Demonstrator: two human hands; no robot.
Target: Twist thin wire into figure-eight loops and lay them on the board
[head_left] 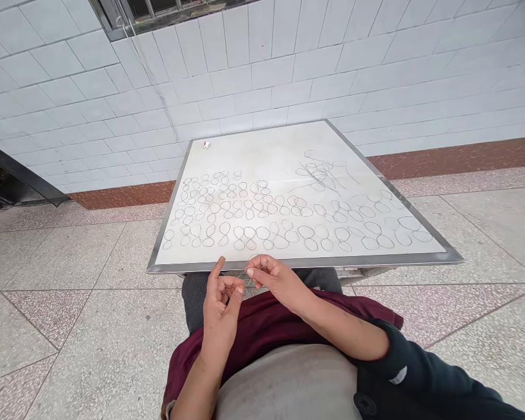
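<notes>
A thin wire (244,273) is bent into a loop between my two hands, just in front of the table's near edge. My left hand (221,306) pinches one part of it between thumb and fingers, with the index finger raised. My right hand (276,281) grips the other part with its thumb against curled fingers. The exact shape of the wire is partly hidden by the fingers. Beyond the hands, rows of wire figure-eight loops (306,226) lie on the white tabletop (262,146).
A tangle of loose wire pieces (319,173) lies at the table's back right. Near the back left corner sits a small white and red item (207,144). The table has a metal edge (297,262) and stands close to a white tiled wall (262,76).
</notes>
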